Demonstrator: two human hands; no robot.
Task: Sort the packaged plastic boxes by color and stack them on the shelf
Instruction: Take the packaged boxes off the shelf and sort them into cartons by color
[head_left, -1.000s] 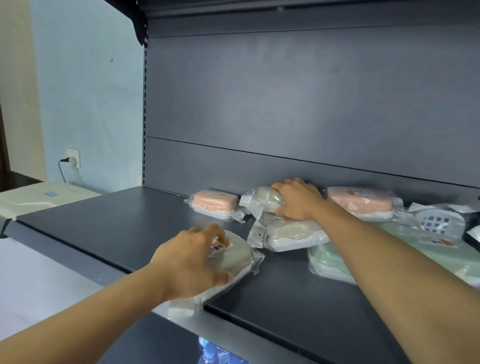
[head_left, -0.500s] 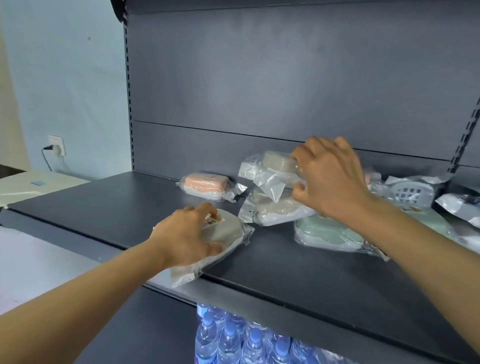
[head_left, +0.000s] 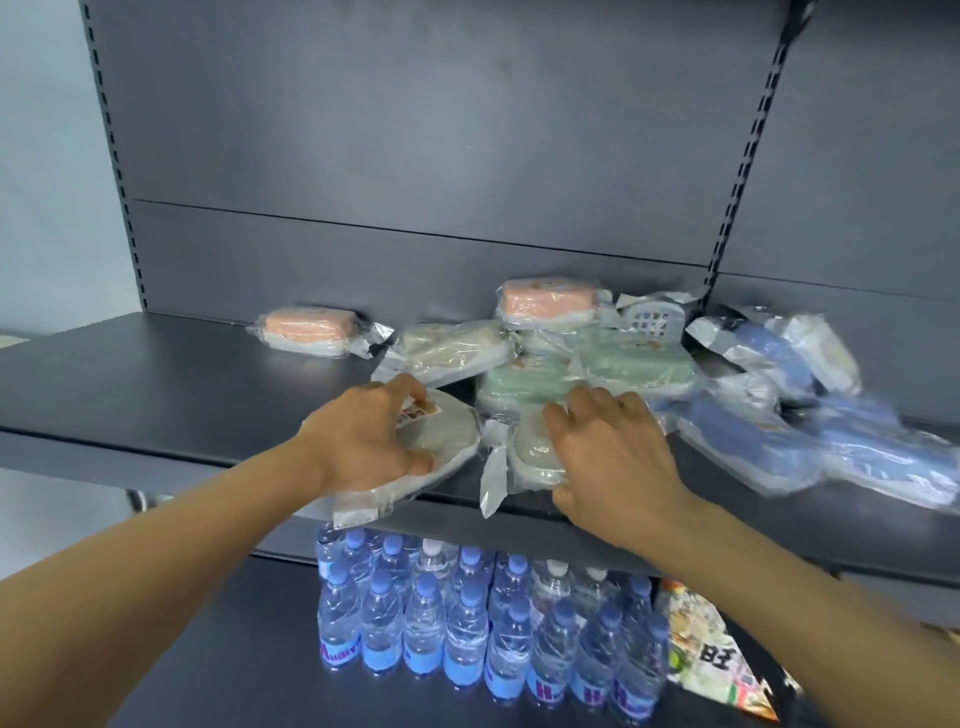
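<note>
A beige box (head_left: 441, 431) in clear wrap is gripped by the left hand (head_left: 363, 441) at the front edge of the shelf (head_left: 156, 395), thumb under, fingers curled over. Just beside it, a second beige box (head_left: 530, 452) is covered by the right hand (head_left: 613, 457), its fingers bent over the wrap. Behind lie a third beige box (head_left: 452, 348), green boxes (head_left: 597, 369), two pink boxes (head_left: 306, 327) and blurred blue boxes (head_left: 769, 431). Water bottles (head_left: 467, 623) are stored below.
</note>
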